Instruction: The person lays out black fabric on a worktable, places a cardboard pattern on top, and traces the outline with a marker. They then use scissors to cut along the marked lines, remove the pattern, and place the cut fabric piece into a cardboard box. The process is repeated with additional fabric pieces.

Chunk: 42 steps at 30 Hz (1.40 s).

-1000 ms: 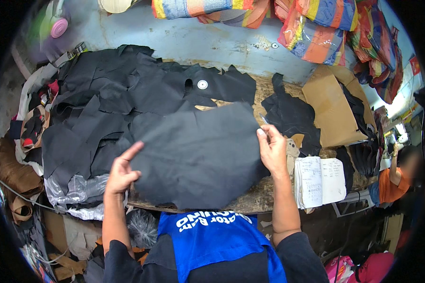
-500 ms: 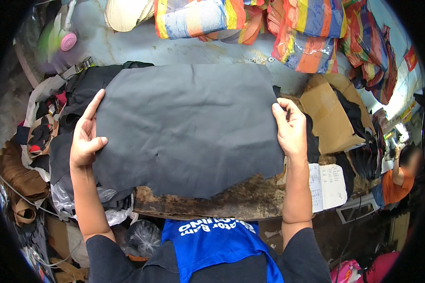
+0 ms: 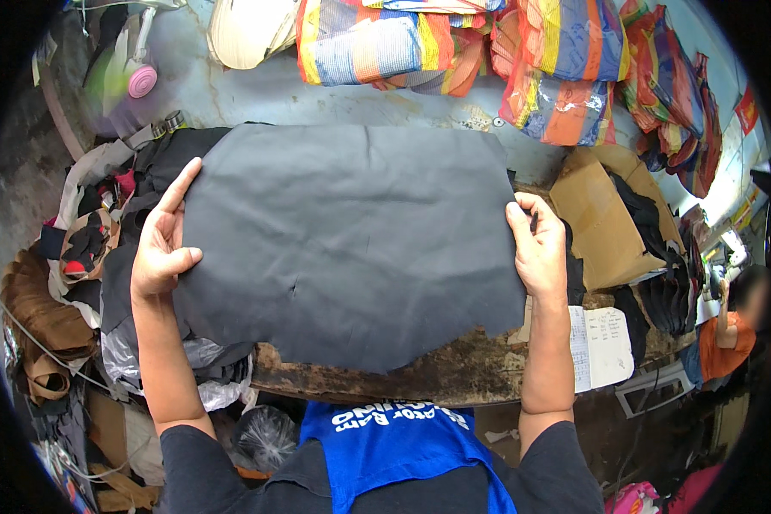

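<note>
A large black sheet of leather-like material (image 3: 351, 240) spans the middle of the view, with straight-cut upper sides and an uneven lower edge. Light creases and a small mark show on its surface. At its left edge, my left hand (image 3: 163, 244) holds it, thumb on top, index finger stretched along the border and the other fingers partly hidden. My right hand (image 3: 541, 253) pinches the right edge between thumb and fingers. A small dark thing (image 3: 534, 222), too small to name, shows between the fingers of that hand.
Beneath the sheet is a worn wooden table (image 3: 317, 377). An open notebook (image 3: 604, 347) and a cardboard box (image 3: 595, 218) with dark pieces lie right. Dark scraps (image 3: 116, 193) pile up left. Striped mesh bags (image 3: 565, 51) line the back; a person in orange (image 3: 726, 343) sits far right.
The view has shifted slightly, so the scene sits a little lower and further right. Both hands keep their hold on the sheet, which stays spread between them.
</note>
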{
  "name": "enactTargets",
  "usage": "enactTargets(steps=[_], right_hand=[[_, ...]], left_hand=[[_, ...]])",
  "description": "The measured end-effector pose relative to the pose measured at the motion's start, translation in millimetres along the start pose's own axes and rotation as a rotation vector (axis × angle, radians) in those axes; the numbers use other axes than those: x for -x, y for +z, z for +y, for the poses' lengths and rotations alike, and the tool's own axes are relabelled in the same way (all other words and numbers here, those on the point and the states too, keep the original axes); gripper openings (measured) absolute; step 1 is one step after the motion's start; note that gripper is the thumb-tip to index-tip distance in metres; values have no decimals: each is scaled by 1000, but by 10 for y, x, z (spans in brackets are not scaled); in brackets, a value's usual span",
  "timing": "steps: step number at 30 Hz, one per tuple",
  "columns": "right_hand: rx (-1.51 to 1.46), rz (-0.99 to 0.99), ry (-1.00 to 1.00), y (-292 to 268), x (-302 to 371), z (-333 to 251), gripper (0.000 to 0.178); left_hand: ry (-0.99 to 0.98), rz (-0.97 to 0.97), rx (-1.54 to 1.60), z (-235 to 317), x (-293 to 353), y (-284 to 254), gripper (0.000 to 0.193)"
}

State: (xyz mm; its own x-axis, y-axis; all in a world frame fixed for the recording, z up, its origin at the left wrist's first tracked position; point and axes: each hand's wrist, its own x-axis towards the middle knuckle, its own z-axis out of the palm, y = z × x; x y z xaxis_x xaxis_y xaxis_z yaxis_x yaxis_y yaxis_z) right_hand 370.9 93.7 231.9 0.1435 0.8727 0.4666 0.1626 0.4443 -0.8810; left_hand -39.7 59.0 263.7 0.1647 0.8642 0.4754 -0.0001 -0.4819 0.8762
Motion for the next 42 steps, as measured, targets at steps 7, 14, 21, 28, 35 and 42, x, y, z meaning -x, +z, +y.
enactTargets(steps=[7,14,21,28,35,42], right_hand=[[244,31,-27,-152,365,451,17],[497,270,47,-309,936,1026,42],[-223,413,500,-73,1110,1378,60],[133,275,491,103,1313,1540,56],[187,-202,403,348,1413,1421,20],[368,-218,466,403,1430,1720,23]], left_hand=[[-188,-113,-144,-440,267,19,92],[-766,-155,-1244,-1545,795,778,89],[-55,-147,-1114,-1903,1039,2372,81],[-65,-681,-945,-2223,1138,2460,69],[-146,-633,-1001,-2191,1243,2258,69],[-401,-421,-1240,-2115,1301,1664,72]])
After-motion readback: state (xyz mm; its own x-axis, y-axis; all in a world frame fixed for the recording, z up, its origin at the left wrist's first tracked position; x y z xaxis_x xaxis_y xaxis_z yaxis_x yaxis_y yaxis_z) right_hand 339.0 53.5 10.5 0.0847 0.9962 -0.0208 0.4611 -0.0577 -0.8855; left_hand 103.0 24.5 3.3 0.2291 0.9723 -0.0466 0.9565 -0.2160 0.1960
